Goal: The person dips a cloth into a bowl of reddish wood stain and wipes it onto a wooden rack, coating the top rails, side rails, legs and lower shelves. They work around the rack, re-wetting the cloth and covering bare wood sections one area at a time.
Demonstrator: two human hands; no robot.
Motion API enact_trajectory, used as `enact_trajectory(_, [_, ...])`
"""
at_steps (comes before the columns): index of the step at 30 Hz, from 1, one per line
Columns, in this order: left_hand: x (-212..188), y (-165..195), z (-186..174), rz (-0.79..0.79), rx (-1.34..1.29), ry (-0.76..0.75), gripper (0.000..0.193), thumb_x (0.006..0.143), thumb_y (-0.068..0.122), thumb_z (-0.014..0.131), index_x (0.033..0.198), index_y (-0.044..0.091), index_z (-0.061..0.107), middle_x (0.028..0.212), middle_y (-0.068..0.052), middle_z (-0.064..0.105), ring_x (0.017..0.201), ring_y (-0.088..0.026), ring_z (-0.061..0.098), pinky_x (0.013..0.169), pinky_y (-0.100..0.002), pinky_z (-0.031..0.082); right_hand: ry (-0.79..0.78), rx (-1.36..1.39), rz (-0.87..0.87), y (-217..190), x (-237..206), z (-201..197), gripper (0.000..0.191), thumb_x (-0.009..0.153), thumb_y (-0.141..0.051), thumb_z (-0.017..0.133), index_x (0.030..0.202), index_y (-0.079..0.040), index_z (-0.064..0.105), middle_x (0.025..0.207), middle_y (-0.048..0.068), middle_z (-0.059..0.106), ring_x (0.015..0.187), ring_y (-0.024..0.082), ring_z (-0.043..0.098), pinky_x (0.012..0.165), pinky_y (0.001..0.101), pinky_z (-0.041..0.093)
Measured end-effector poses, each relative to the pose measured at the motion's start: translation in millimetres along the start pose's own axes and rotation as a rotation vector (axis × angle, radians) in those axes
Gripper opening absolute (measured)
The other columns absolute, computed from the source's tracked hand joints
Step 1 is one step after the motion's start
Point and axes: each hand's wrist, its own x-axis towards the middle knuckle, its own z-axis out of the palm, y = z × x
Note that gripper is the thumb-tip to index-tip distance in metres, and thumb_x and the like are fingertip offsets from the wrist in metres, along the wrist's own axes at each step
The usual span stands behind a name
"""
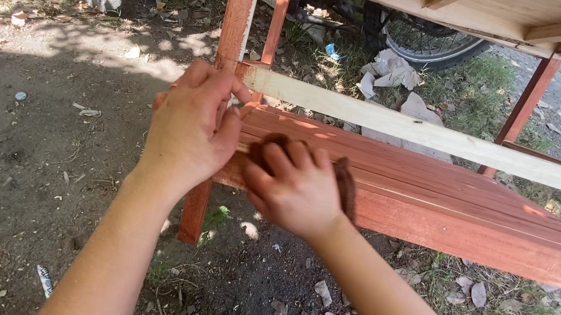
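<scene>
We're looking down at the red-stained wooden frame [435, 210], a slatted shelf on slim legs standing out on bare dirt, and the big worry sits right there: it stands on loose, uneven ground [13, 162], so a hard push along the shelf could rock or shift the whole piece. Our left hand [188, 129] is curled around the corner leg [236, 17], fingers closed on the post where the pale unstained rail [446, 139] meets it, and if that hold loosens we judge the frame could wobble under the rubbing hand.

Next risk, smaller: our right hand [295, 185] presses flat with fingers bent over a brown rubbing pad [345, 183] on the near corner of the slats. The pad is only partly visible, and it could slip off the front edge, or knuckles could scrape the rail just above.

Smaller still: the pad's colour could smear onto that pale rail, it's so close.

As for looks, the slats run long and even, reddish-brown, glowing orange where sun hits; the front board shows a clean straight edge.
</scene>
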Motion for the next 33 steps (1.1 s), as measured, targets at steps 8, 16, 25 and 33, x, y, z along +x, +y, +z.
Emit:
enact_trajectory(8, [-4,-7,-5,-0.018,0.041,-0.082,0.018,0.089,0.011,0.062,0.103,0.021,0.067,0.103,-0.002,0.057,0.098,-0.021,0.065,0.096,-0.05,0.038,0.062,-0.203,0.086,67,-108,-60,0.026,0.083,-0.04,0.08,0.102,-0.023,0.077,0.095,0.004,0.062,0.082,0.023,0.057,0.069,0.0413,0.045])
enact_trajectory(16, [6,-19,-11,-0.052,0.001,-0.013,0.006,0.092,0.02,0.065,0.098,0.021,0.066,0.1,-0.002,0.058,0.098,-0.024,0.065,0.091,-0.05,0.041,0.047,-0.165,0.049,32,-61,-18,0.025,0.082,-0.037,0.078,0.104,-0.025,0.075,0.099,0.002,0.062,0.091,0.023,0.06,0.083,0.0432,0.045])
enact_trajectory(25, [8,-41,1,0.049,-0.051,0.19,0.028,0.09,0.009,0.062,0.116,0.018,0.058,0.113,-0.01,0.055,0.108,-0.035,0.062,0.086,-0.057,0.044,0.038,-0.071,0.067,-50,64,59,0.031,0.078,-0.039,0.075,0.104,-0.022,0.071,0.111,0.001,0.063,0.096,0.022,0.06,0.077,0.0416,0.043])
enact_trajectory(33, [6,-58,3,0.032,-0.115,0.312,0.034,0.086,0.002,0.061,0.117,0.015,0.056,0.115,-0.012,0.055,0.112,-0.037,0.06,0.092,-0.052,0.047,0.08,0.037,-0.011,-27,28,20,0.025,0.083,-0.033,0.075,0.105,-0.023,0.071,0.1,0.001,0.061,0.095,0.025,0.06,0.077,0.0414,0.046])
